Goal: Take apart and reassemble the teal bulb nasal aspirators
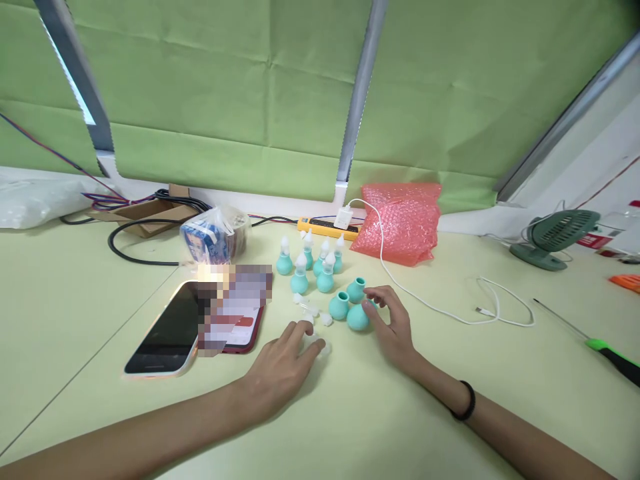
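Observation:
My left hand (283, 367) is low over the table, its thumb and index finger apart around a translucent plastic piece (326, 349) partly hidden beneath them. Small whitish nozzle pieces (326, 319) lie just beyond its fingertips. With its thumb and curled fingers, my right hand (395, 327) grips a teal rubber bulb (357, 318) near its neck, which the fingers cover. Two more teal bulbs, one nearer (339, 307) and one farther (355, 291), stand with their mouths uncovered. Behind them are several teal bulbs fitted with clear pointed tops (300, 277).
To the left lie a black-screened phone (165, 333) and a phone with a lit, blurred screen (245, 323). A wrapped blue package (210, 237), yellow power strip (325, 228) and pink bubble wrap (400, 223) line the back. A white cable (430, 310), fan (555, 237) and screwdriver (595, 345) are rightward.

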### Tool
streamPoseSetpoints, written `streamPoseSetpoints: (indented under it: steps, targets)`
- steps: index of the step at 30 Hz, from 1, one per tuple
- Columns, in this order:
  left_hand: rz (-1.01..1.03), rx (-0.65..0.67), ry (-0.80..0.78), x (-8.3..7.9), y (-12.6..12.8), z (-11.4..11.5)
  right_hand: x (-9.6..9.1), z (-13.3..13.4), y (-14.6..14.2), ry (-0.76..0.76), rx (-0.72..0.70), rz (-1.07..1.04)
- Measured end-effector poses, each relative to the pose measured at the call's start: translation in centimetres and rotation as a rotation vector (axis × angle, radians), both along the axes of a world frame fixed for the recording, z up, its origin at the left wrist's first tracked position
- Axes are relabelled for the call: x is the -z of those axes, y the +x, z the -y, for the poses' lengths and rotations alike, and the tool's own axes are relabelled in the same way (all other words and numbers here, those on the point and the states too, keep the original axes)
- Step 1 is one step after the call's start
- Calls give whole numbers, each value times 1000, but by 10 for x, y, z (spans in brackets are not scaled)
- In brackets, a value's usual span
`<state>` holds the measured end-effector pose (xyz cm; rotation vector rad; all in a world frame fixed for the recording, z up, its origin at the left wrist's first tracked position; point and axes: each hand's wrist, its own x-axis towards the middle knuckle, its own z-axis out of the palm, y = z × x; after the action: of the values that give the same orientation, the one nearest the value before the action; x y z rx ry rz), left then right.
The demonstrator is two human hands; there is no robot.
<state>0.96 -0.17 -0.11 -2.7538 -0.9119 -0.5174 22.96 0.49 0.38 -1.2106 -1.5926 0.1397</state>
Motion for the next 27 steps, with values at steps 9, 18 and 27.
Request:
streamPoseSetpoints:
  steps: [9, 18, 27]
  targets:
    - [-43, 147, -44, 4, 1, -6, 5, -4, 2, 141, -50, 377]
    - [34, 293, -95, -16, 1, 2, -3, -17, 30, 211, 100, 638]
    - [50, 298, -175, -13, 0, 1, 7, -17, 27, 189, -50, 487]
